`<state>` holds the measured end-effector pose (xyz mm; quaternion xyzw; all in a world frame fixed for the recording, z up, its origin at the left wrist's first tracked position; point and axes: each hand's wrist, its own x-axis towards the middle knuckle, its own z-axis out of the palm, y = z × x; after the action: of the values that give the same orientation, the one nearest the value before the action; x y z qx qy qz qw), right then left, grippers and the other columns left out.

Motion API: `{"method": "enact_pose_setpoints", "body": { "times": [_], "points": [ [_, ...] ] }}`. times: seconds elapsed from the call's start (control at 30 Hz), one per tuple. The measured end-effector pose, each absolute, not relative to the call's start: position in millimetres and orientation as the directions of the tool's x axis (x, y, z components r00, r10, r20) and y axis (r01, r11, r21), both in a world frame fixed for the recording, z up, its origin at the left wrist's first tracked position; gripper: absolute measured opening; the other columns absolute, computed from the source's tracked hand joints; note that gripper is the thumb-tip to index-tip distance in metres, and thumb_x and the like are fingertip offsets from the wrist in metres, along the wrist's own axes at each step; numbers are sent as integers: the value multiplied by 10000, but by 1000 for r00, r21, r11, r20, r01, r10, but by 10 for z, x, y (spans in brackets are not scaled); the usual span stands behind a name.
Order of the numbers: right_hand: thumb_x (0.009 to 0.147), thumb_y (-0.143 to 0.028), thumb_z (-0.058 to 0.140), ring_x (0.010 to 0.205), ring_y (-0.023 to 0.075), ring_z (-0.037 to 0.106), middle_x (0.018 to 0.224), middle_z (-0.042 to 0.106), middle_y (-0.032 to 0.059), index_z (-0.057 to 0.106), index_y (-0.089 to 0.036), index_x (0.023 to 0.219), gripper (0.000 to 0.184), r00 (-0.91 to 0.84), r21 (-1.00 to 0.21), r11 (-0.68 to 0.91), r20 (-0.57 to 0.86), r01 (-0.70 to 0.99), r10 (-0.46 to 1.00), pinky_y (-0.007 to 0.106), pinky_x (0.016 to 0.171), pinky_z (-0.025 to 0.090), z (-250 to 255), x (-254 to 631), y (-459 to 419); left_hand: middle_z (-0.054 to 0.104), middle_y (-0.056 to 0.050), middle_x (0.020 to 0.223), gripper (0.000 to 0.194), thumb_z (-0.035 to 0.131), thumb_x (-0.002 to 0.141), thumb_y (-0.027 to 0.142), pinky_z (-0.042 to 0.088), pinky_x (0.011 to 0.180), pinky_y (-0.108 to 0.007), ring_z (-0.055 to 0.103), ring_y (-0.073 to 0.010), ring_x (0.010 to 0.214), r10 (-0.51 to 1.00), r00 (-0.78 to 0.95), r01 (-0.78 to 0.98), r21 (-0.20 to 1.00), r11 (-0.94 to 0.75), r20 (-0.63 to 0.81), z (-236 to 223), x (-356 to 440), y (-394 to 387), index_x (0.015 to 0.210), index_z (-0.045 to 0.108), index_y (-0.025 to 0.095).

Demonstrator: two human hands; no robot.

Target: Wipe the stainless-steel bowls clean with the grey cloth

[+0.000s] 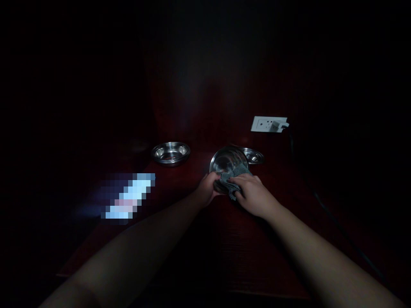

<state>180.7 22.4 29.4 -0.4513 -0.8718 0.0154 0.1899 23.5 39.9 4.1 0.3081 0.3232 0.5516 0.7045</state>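
Note:
A shiny metal bowl point(224, 159) is tilted up off the dark red table, its inside facing me. My left hand point(208, 187) grips its lower left rim, the thumb over the edge. In my right hand point(253, 191) is a grey-green cloth point(238, 174), pressed against the lower right of the bowl's inside. The fingers lie bent over the cloth, and part of it hangs below the rim. Behind the bowl on the right, a metal dish point(254, 155) is partly hidden.
Metal bowls point(171, 153), seemingly stacked, stand at the back left of the table point(180, 188). A bright, pixelated flat object point(130, 196) lies at the left. A white socket plate point(269, 124) with a plug is at the back right; a dark cable point(334, 226) runs down the right side.

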Motion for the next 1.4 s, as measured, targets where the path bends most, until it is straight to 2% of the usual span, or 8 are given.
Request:
{"method": "enact_pose_setpoints", "body": {
  "times": [0.23, 0.37, 0.5, 0.77, 0.9, 1.1, 1.27, 1.4],
  "points": [
    [758, -138, 524, 1054, 261, 524, 1115, 664, 85, 627, -183, 1107, 367, -557, -160, 614, 292, 773, 778, 401, 874, 354, 310, 1803, 191, 671, -77, 785, 378, 515, 614, 190, 531, 646, -363, 635, -216, 731, 980, 165, -561, 806, 188, -114, 5, 248, 427, 976, 596, 119],
    [718, -133, 567, 1062, 288, 503, 1175, 633, 96, 606, -185, 1137, 424, -604, -130, 653, 279, 746, 746, 425, 864, 356, 279, 1821, 195, 665, -60, 811, 354, 609, 662, 276, 526, 655, -371, 626, -202, 736, 987, 140, -505, 851, 142, -82, -41, 244, 445, 991, 599, 146],
    [694, -80, 566, 1038, 277, 515, 1136, 651, 85, 595, -210, 1164, 489, -616, -171, 672, 286, 721, 734, 419, 854, 371, 285, 1830, 203, 665, -61, 863, 412, 737, 612, 239, 514, 715, -347, 624, -180, 764, 984, 178, -407, 912, 54, 21, -44, 230, 431, 989, 599, 146],
    [720, -94, 569, 1030, 260, 557, 1101, 671, 70, 613, -215, 1145, 444, -622, -240, 710, 354, 661, 699, 444, 898, 388, 306, 1826, 211, 674, -37, 832, 314, 700, 609, 166, 487, 778, -314, 625, -162, 783, 963, 257, -487, 872, 52, 86, -113, 217, 504, 912, 626, 135],
    [762, -139, 575, 1095, 262, 550, 1199, 627, 94, 542, -190, 1253, 494, -659, -242, 754, 374, 610, 653, 488, 996, 352, 240, 1800, 207, 676, -44, 706, 191, 662, 680, 286, 480, 773, -301, 627, -163, 702, 975, 222, -507, 854, 115, 0, -142, 234, 548, 757, 654, 112],
    [717, -113, 615, 1309, 297, 366, 1445, 382, 180, 301, -111, 1439, 788, -714, -258, 799, 358, 543, 601, 458, 1062, 345, 93, 1751, 198, 704, -86, 753, 439, 638, 727, 530, 490, 769, -298, 663, -196, 733, 952, 278, -475, 843, 251, -126, -73, 220, 500, 825, 685, 105],
    [690, -114, 630, 1127, 276, 488, 1241, 534, 150, 326, -164, 1430, 801, -664, -303, 763, 375, 571, 647, 452, 977, 420, 164, 1738, 166, 715, -83, 836, 424, 678, 717, 501, 492, 778, -278, 669, -189, 792, 929, 354, -456, 848, 270, -105, -36, 198, 453, 900, 692, 118],
    [663, -91, 612, 1061, 271, 522, 1184, 553, 144, 371, -158, 1402, 780, -636, -322, 742, 383, 588, 670, 449, 947, 441, 218, 1731, 148, 715, -71, 807, 394, 657, 746, 493, 489, 770, -256, 664, -171, 777, 923, 381, -485, 838, 251, -56, -37, 198, 429, 870, 694, 121]
  ]
}}
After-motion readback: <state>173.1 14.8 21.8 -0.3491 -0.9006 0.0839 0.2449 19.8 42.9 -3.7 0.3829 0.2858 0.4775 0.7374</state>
